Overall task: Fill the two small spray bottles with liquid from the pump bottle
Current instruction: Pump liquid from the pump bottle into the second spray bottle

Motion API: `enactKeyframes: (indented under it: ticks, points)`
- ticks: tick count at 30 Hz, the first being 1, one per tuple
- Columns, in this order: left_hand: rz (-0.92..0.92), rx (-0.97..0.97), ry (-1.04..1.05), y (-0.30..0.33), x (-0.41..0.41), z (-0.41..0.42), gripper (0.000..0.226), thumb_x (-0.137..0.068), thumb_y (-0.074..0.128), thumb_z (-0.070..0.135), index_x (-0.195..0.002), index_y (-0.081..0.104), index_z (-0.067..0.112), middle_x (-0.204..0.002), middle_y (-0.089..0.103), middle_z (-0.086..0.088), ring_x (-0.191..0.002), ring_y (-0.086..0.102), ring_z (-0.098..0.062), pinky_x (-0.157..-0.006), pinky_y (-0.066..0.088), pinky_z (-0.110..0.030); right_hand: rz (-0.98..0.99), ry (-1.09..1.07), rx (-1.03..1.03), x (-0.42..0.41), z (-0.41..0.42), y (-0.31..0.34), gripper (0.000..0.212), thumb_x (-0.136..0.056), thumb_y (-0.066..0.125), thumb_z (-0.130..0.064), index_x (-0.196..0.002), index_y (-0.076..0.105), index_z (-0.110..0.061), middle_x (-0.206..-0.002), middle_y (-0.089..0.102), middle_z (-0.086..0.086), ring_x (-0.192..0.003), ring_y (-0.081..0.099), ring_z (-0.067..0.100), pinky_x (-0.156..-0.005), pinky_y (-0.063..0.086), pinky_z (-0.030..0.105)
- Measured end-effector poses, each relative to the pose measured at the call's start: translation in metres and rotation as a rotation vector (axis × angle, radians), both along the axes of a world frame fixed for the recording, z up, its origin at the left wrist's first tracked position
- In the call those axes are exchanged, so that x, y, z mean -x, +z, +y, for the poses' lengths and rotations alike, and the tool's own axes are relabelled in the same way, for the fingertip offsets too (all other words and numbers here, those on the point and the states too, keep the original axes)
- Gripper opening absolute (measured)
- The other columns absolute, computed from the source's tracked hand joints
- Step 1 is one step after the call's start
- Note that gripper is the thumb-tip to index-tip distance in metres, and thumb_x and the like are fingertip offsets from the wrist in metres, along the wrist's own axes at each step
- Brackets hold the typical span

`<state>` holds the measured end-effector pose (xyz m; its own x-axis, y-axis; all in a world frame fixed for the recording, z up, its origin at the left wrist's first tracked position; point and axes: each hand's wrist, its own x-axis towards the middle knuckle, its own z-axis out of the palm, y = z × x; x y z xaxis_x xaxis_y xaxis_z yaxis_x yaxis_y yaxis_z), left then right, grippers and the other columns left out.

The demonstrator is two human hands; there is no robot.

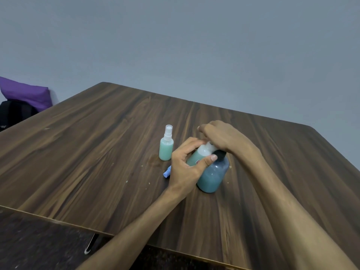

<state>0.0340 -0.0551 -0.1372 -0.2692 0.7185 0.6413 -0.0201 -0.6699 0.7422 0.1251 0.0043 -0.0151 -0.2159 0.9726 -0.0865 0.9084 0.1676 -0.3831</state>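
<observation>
Head view, left hand [185,166]: just right of frame centre, its fingers and thumb curl round the second spray bottle [198,155], tilting it so the open neck meets the pump spout; judged, the tilt is there to catch the liquid.
Head view, right hand [220,136]: above the pump bottle [213,175], fingers curled over the pump head, seemingly pressing it; the exact grip is hidden.
Pump bottle: upright on the surface [97,152], roughly half full of teal liquid, touching the tilted bottle.
First spray bottle [166,148]: stands capped and nearly full, left of the hands, set aside as if finished.
Blue cap [167,173]: lies on the surface beside the left hand, probably off the bottle being filled.
Upper left edge: purple cushion [25,92] over a black bag [15,114].
</observation>
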Motion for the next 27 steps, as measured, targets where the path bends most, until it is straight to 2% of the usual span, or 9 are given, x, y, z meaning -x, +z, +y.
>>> enactKeyframes:
  ticks: [3,6,9,15,20,23,27]
  points:
    - [0.001,0.019,0.001,-0.0023,0.0021,0.0013,0.016,-0.083,0.083,0.007,-0.095,0.073,0.009,-0.091,0.067,0.005,-0.088,0.065,-0.012,-0.082,0.051,-0.026,-0.047,0.052,0.023,0.0053,0.0012,-0.0037,0.042,-0.080,0.033,-0.049,-0.084,0.064,-0.021,-0.102,0.068,0.004,-0.086,0.062,0.025,-0.080,0.047,0.047]
    - [-0.009,-0.007,0.005,-0.0031,0.0023,0.0008,0.017,-0.083,0.082,0.007,-0.098,0.074,0.009,-0.094,0.070,0.000,-0.092,0.067,-0.016,-0.085,0.053,-0.029,0.003,-0.003,-0.023,0.0015,-0.0017,0.0029,0.039,-0.092,0.040,-0.050,-0.093,0.066,-0.020,-0.097,0.068,0.000,-0.088,0.062,0.022,-0.085,0.048,0.047]
    - [-0.011,0.009,-0.006,-0.0003,-0.0005,0.0009,0.019,-0.083,0.082,0.007,-0.100,0.074,0.008,-0.097,0.070,0.003,-0.095,0.068,-0.015,-0.087,0.053,-0.028,-0.014,0.031,-0.005,-0.0008,0.0031,-0.0034,0.045,-0.091,0.035,-0.049,-0.101,0.067,-0.019,-0.109,0.069,0.005,-0.091,0.063,0.025,-0.081,0.048,0.047]
    - [0.001,-0.005,-0.001,-0.0002,0.0012,-0.0017,0.021,-0.083,0.082,0.005,-0.098,0.073,0.016,-0.094,0.069,0.006,-0.092,0.067,-0.012,-0.086,0.051,-0.025,0.036,-0.001,-0.027,-0.0003,-0.0011,-0.0003,0.038,-0.095,0.043,-0.049,-0.091,0.065,-0.018,-0.097,0.068,0.002,-0.090,0.063,0.024,-0.088,0.050,0.047]
    - [0.006,0.019,0.007,0.0000,0.0005,0.0004,0.018,-0.083,0.082,0.006,-0.098,0.074,0.011,-0.095,0.070,0.003,-0.093,0.067,-0.014,-0.086,0.053,-0.027,0.001,0.005,0.002,-0.0007,-0.0007,-0.0023,0.037,-0.092,0.042,-0.048,-0.091,0.066,-0.021,-0.099,0.069,0.001,-0.091,0.065,0.025,-0.090,0.051,0.049]
    - [0.008,-0.003,0.013,-0.0013,0.0010,-0.0012,0.019,-0.083,0.082,0.006,-0.100,0.075,0.010,-0.097,0.071,0.002,-0.095,0.068,-0.015,-0.088,0.053,-0.027,0.026,-0.006,-0.025,-0.0026,-0.0034,0.0014,0.038,-0.097,0.042,-0.048,-0.090,0.063,-0.018,-0.095,0.069,0.002,-0.089,0.064,0.025,-0.080,0.047,0.045]
    - [0.013,0.025,0.009,-0.0005,0.0000,-0.0004,0.017,-0.082,0.082,0.005,-0.097,0.074,0.006,-0.095,0.070,0.001,-0.093,0.068,-0.014,-0.086,0.053,-0.027,-0.041,0.057,0.020,0.0010,0.0015,-0.0060,0.042,-0.085,0.032,-0.048,-0.090,0.063,-0.019,-0.099,0.066,0.003,-0.090,0.063,0.028,-0.075,0.046,0.046]
